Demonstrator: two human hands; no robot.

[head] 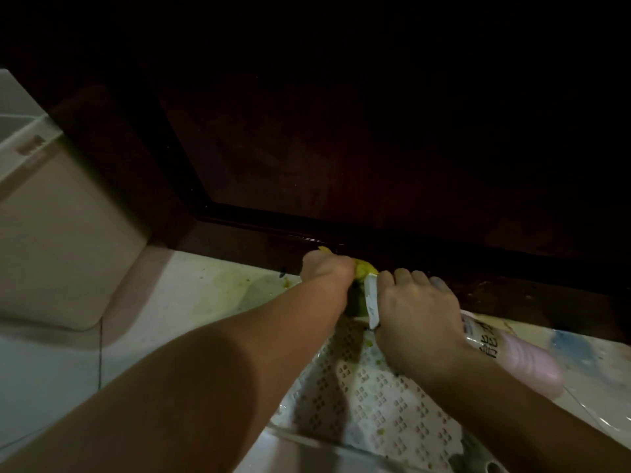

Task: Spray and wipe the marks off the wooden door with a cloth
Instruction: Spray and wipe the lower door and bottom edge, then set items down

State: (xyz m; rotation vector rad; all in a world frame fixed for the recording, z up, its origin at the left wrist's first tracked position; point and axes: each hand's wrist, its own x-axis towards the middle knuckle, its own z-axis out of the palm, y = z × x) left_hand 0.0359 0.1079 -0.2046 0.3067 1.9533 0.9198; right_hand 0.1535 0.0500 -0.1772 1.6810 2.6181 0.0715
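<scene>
**Ana:** Head view puts both hands low, at the foot of the wooden door (341, 148). The left hand (326, 268) is bunched around a yellow-green cloth (365, 269), pushing it against the bottom rail. The right hand (415, 312) is clamped on a white spray bottle (371, 307), its body running out past the wrist.

**Ben:** So the hands are nearly together?

**Ana:** Just beside each other, with the cloth between them.

**Ben:** What could go wrong?

**Ana:** My guess is that spraying this close would wet the left knuckles rather than the wood. The tiled floor (191, 295) already shows a greenish smear by the cloth, so runoff may spread and leave it slippery.

**Ben:** And the marks?

**Ana:** Pale specks show on the rail to the right. The light is poor, so some could be missed. The perforated white basket (368, 401) underneath might also catch drips.
</scene>
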